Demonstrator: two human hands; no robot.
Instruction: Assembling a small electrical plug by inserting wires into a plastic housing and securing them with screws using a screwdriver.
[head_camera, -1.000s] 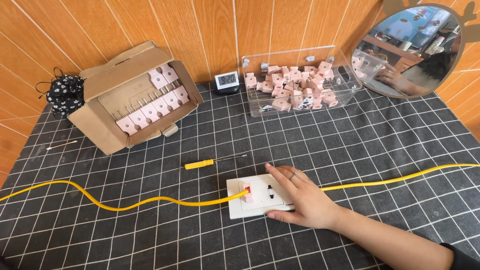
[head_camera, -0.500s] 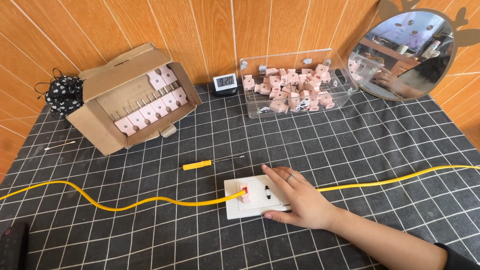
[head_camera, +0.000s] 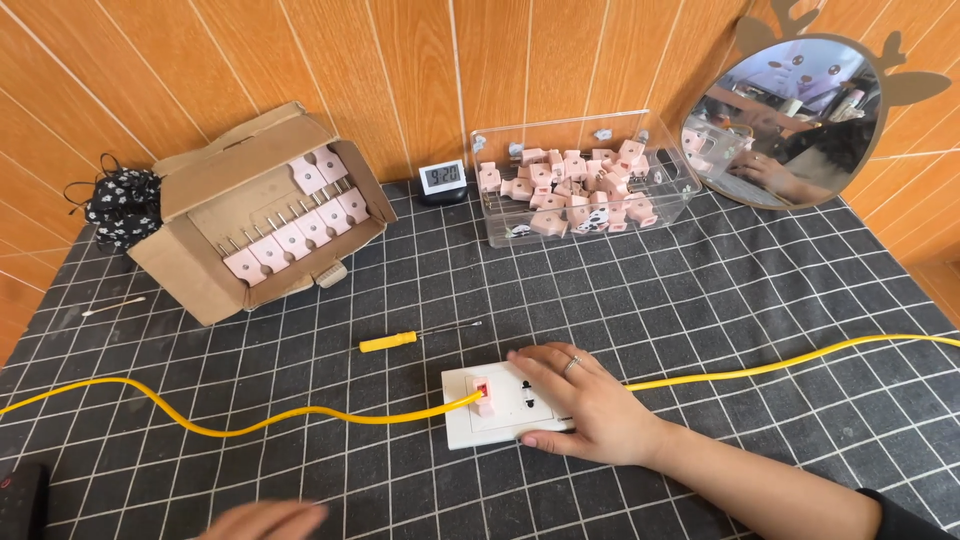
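My right hand (head_camera: 585, 405) lies flat over the right side of a white wall socket plate (head_camera: 480, 410) on the dark gridded mat, thumb under its near edge and fingers across its top. A pink plug (head_camera: 484, 399) on a yellow cable (head_camera: 250, 425) sits in the socket's left side. A second stretch of yellow cable (head_camera: 800, 360) runs off to the right from behind my hand. My left hand (head_camera: 262, 520) shows only as fingers at the bottom edge, holding nothing that I can see. A screwdriver (head_camera: 395, 341) with a yellow handle lies just beyond the socket.
A cardboard box (head_camera: 215, 250) holding rows of pink plugs stands at the back left. A clear plastic bin (head_camera: 590, 215) with several pink plugs sits at the back centre, a small digital clock (head_camera: 441, 180) beside it. A round mirror (head_camera: 790, 115) leans at the back right.
My left hand has come into view at the bottom edge. My right hand stays on the socket plate, with its fingers spread slightly further over it.
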